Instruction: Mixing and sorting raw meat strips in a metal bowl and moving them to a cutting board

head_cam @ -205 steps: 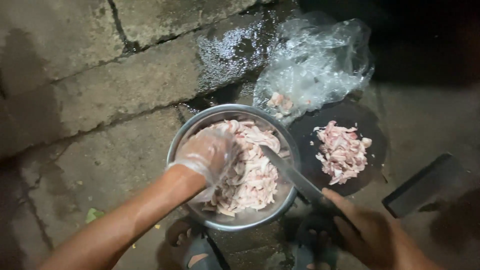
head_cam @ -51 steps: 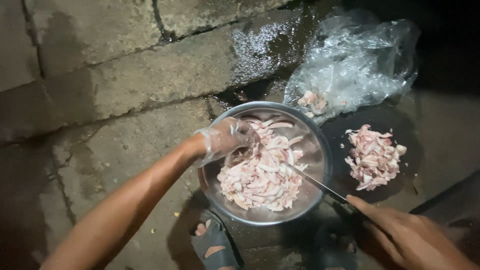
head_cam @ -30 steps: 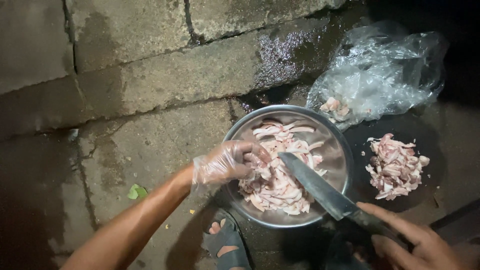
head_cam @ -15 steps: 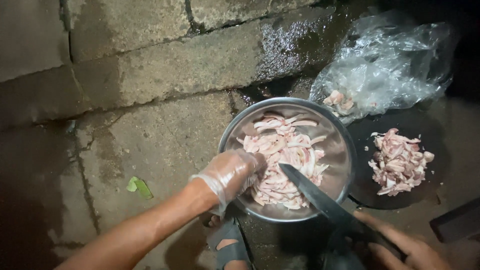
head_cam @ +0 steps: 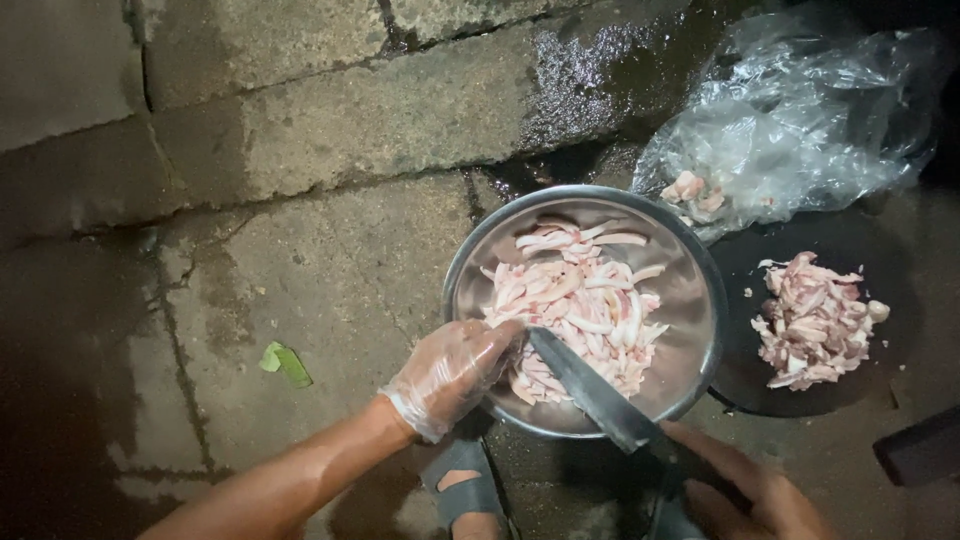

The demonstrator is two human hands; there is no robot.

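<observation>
Holding knife [head_cam: 592, 392] in right hand [head_cam: 745, 490], fingers clamped on handle; blade diagonal, tip pointing up-left over round steel bowl [head_cam: 690, 290] of pale meat strips [head_cam: 575, 305]. Left hand [head_cam: 450, 375], plastic-gloved, fingers together at rim.

Harsh light from the head fades to dark corners, glaring off wet concrete [head_cam: 600, 90].

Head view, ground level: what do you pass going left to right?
Green leaf scrap → gloved left hand → steel bowl of sliced meat → meat pile on the dark board.
</observation>
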